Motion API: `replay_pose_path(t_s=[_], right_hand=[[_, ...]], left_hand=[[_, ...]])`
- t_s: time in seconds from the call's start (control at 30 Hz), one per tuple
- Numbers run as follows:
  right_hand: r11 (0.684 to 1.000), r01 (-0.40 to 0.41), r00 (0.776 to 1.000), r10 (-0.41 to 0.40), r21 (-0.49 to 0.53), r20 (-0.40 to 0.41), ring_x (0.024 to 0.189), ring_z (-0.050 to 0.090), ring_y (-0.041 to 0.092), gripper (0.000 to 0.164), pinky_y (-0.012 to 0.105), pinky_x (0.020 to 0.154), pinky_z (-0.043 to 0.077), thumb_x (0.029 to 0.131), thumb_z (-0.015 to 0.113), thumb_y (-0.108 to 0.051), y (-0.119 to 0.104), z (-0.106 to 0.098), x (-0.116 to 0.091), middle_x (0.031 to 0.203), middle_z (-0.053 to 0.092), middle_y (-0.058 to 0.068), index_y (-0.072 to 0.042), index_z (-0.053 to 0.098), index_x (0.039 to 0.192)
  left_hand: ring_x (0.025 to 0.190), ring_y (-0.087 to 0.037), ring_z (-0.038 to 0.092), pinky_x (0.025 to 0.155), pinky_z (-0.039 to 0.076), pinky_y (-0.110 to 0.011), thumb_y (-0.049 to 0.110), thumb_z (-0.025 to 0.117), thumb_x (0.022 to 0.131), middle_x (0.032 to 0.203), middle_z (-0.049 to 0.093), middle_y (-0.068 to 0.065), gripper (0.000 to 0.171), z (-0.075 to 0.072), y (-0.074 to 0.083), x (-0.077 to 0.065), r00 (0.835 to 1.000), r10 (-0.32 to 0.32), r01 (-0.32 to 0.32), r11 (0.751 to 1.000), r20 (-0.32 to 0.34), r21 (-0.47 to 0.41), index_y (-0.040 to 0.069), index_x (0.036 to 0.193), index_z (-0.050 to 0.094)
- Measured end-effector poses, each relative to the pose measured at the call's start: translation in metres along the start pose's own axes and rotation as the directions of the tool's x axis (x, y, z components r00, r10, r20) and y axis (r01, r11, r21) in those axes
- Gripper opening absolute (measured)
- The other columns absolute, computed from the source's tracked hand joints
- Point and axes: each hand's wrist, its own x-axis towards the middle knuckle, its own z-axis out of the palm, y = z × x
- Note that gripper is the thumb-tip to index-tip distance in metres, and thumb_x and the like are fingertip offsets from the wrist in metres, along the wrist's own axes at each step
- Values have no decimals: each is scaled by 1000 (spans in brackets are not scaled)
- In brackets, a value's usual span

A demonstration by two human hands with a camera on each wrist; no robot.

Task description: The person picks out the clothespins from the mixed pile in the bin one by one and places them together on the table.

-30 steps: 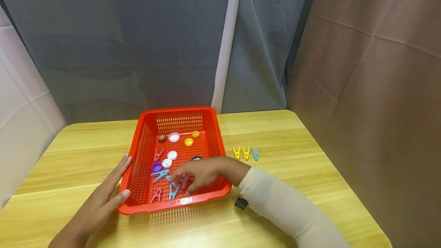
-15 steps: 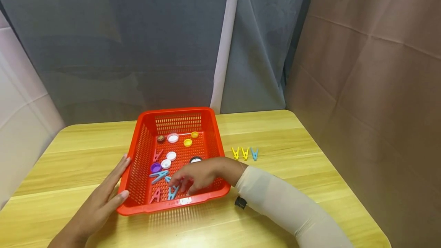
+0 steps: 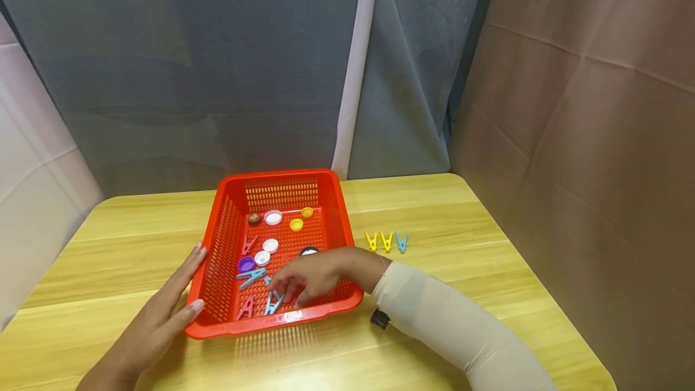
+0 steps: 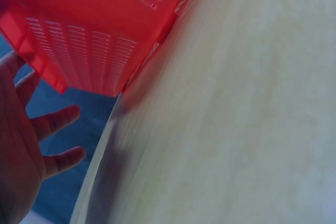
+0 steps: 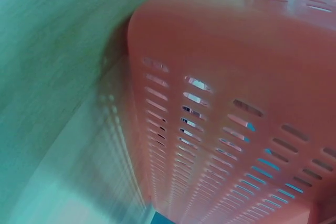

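Note:
The red plastic basket (image 3: 217,332) stands on the table. My left hand (image 3: 154,315) rests against its left rim with fingers stretched out; the left wrist view shows that hand (image 4: 26,145) with fingers spread. Over the near right wall reaches my right hand (image 3: 312,276), fingers bent downward at the blue clothespins. One blue clothespin (image 3: 273,305) lies by its fingertips; a second, beneath the fingers, is partly covered. A gap shows between thumb and fingers. Farther left are another blue clothespin (image 3: 251,277) and a pink clothespin (image 3: 246,308).
Bottle caps share the basket: purple (image 3: 246,264), white (image 3: 270,246), yellow (image 3: 295,225), brown (image 3: 254,219) and a black-rimmed one (image 3: 309,251). Right of it, a yellow clothespin (image 3: 371,241), a second yellow one and a blue clothespin (image 3: 401,242) stand in a row on the table.
The blue clothespin by my right fingertips has turned slightly. Both hands stay in nearly the same places, and the head view has shifted a little.

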Motion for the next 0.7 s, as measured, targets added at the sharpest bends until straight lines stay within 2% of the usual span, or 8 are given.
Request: replay_pose_path(t_s=[0.3, 0.5, 0.6, 0.7], right_hand=[[993, 7, 999, -3, 116, -39, 128, 73, 16, 54, 16, 98, 57, 99, 71, 10, 1, 1, -2, 139, 66, 16, 0, 58, 151], [968, 19, 998, -2, 250, -70, 126, 76, 33, 53, 22, 91, 63, 96, 70, 16, 0, 1, -3, 130, 68, 21, 5, 59, 147], [960, 38, 994, -8, 279, -108, 118, 78, 34, 51, 24, 88, 64, 95, 71, 17, -1, 0, -3, 124, 69, 23, 7, 61, 144], [962, 58, 986, -14, 266, -166, 105, 81, 26, 48, 23, 86, 64, 93, 74, 16, -2, -2, -4, 116, 74, 21, 8, 65, 140]], left_hand=[[164, 10, 14, 114, 18, 1, -2, 64, 100, 186, 17, -1, 86, 1, -2, 0, 1000, 18, -18, 1000, -13, 5, 17, 175, 26], [164, 11, 13, 114, 17, 1, -1, 63, 100, 186, 16, 0, 86, 1, -3, 0, 1000, 14, -14, 1000, -7, 13, 17, 175, 25], [165, 10, 13, 114, 17, 1, -2, 63, 100, 186, 15, 0, 86, 1, -2, 0, 1000, 16, -15, 1000, -10, 12, 16, 175, 25], [164, 11, 13, 114, 17, 1, -1, 63, 101, 186, 14, 3, 86, 1, -2, -1, 1000, 9, -9, 1000, -8, 11, 17, 176, 25]])
